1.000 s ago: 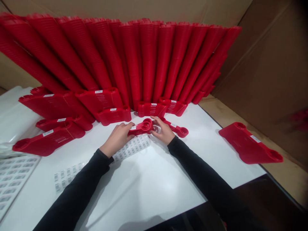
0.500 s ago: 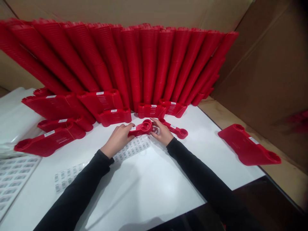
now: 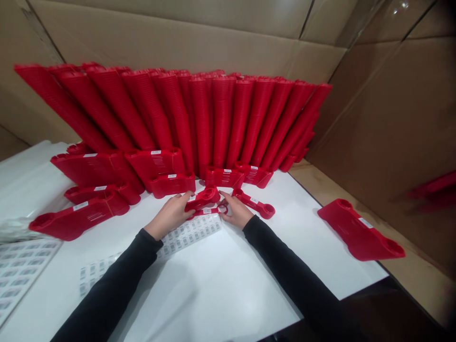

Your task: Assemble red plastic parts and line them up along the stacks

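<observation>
My left hand [image 3: 171, 213] grips the left end of a small stack of red plastic pieces [image 3: 204, 198] with a white label. Just below that stack lies a thin red piece [image 3: 208, 211], also labelled, its ringed right end at the fingers of my right hand [image 3: 235, 210]. My right thumb and fingers are closed round that ring. A sheet of barcode labels [image 3: 188, 232] lies on the table under my left hand. To the right of my right hand rests another labelled red piece [image 3: 253, 202].
Tall stacks of red pieces [image 3: 221, 118] stand along the back of the white table [image 3: 221, 289]. Shorter bundles [image 3: 81, 216] sit at the left, another bundle [image 3: 359, 232] at the right edge. More label sheets [image 3: 24, 266] lie far left, beside clear plastic bags [image 3: 28, 175].
The red pieces between my hands have come apart: a thin one now shows below the stack. My right hand has moved slightly down from the stack's end. The camera view has tilted up.
</observation>
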The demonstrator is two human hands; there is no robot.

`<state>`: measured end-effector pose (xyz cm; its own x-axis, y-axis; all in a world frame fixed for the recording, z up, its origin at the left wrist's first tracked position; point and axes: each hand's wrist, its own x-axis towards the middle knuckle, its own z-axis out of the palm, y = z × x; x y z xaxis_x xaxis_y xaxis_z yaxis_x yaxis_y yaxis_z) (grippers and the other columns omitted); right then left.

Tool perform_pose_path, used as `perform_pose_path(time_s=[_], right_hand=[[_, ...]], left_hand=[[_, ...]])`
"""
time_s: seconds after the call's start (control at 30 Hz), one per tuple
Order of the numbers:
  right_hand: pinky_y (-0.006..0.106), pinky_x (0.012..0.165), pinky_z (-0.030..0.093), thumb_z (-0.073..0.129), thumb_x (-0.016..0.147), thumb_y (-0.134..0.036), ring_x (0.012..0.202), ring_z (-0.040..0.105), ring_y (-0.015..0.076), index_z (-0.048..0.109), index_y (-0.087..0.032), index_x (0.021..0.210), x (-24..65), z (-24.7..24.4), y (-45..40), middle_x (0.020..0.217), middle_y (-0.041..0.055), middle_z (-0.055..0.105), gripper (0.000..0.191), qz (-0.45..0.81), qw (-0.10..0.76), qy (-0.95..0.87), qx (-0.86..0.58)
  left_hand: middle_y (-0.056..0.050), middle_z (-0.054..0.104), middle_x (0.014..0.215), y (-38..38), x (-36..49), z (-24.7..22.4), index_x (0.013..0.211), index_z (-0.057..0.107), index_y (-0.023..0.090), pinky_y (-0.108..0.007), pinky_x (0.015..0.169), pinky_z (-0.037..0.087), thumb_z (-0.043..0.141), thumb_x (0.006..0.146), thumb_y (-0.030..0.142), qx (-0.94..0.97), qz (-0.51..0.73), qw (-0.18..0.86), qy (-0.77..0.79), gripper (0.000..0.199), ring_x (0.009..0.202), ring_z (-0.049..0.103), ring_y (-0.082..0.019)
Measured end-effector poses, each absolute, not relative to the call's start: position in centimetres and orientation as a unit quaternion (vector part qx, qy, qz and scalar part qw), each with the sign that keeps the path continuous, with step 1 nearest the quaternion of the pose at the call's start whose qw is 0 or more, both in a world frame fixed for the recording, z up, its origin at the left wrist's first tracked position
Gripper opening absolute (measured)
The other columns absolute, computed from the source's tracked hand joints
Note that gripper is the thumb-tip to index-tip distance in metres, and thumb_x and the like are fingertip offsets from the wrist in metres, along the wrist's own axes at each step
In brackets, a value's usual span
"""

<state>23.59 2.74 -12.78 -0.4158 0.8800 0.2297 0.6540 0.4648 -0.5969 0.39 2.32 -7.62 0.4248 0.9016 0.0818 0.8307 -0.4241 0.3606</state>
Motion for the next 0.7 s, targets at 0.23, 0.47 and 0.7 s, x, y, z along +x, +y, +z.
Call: perform_pose_path(time_s=[0.23,0.47,0.7], right_hand=[[0.034,0.074,0.048,0.061,0.062,-0.018,0.084,0.058,0.0230,0.057,-0.012,0.106,26.0,-10.7,0.7,0.094,0.0101,0.059,0.045,0.165,0.234,-0.811,-0.510],[0.028,0.070,0.050,0.054,0.066,-0.014,0.075,0.060,0.0179,0.063,-0.014,0.090,30.8,-8.1,-6.3,0.086,0.0077,0.063,0.025,0.111,0.242,-0.772,-0.577],[0.034,0.074,0.049,0.055,0.071,-0.040,0.082,0.063,0.0231,0.065,-0.016,0.092,43.7,-5.2,-13.6,0.093,0.0099,0.066,0.034,-0.137,0.370,-0.522,-0.756]], left_hand=[[-0.009,0.064,0.101,2.6,-0.6,-6.9,0.113,0.048,0.020,-0.030,0.071,0.044,0.049,0.077,0.031,0.830,0.133,0.138,0.524,0.038,0.090,0.061,-0.026],[-0.014,0.063,0.102,3.7,-1.0,-8.4,0.121,0.043,0.016,-0.034,0.073,0.044,0.044,0.077,0.034,0.827,0.067,0.114,0.547,0.048,0.094,0.059,-0.030],[-0.017,0.062,0.103,4.1,-0.9,-9.1,0.123,0.041,0.013,-0.036,0.073,0.044,0.041,0.076,0.037,0.832,0.043,0.111,0.542,0.053,0.094,0.059,-0.034]])
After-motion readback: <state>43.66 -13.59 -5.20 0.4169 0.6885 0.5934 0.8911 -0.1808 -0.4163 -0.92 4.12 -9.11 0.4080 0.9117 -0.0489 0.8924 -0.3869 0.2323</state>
